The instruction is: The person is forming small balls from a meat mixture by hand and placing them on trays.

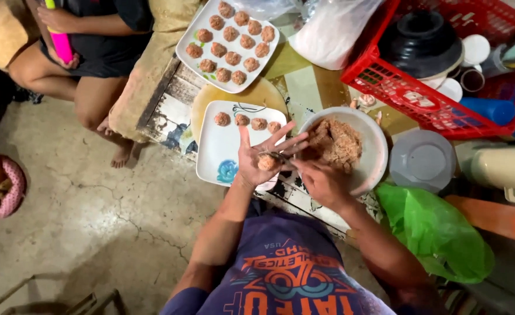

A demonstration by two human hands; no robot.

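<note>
Left hand (263, 156) palm up, fingers spread wide and flat. A small lump of pinkish-brown minced mix (267, 162) sits in the middle of the palm, rough-surfaced, roughly rounded. Right hand (321, 179) just beside it, fingers curled toward the lump; its fingertips meet a spoon (279, 156) at the palm, though whether they grip it is hard to tell. Both hands hover over the near edge of the worktop (304, 87).

Right of the hands: a white bowl (376, 153) with a heap of the same mix, touching distance from the right hand. Under and left of the left hand: a square white plate (222, 154) with a blue motif, four shaped balls in a row along its far edge. Beyond it, a larger white tray (190, 55) filled with rows of balls. Red plastic crate (397, 87) far right, holding a dark pot and cups. Grey lid (423, 160) beside the bowl; green plastic bag (438, 230) near the right forearm.

Another person (100, 41) sits on the floor at upper left, holding a pink object.
</note>
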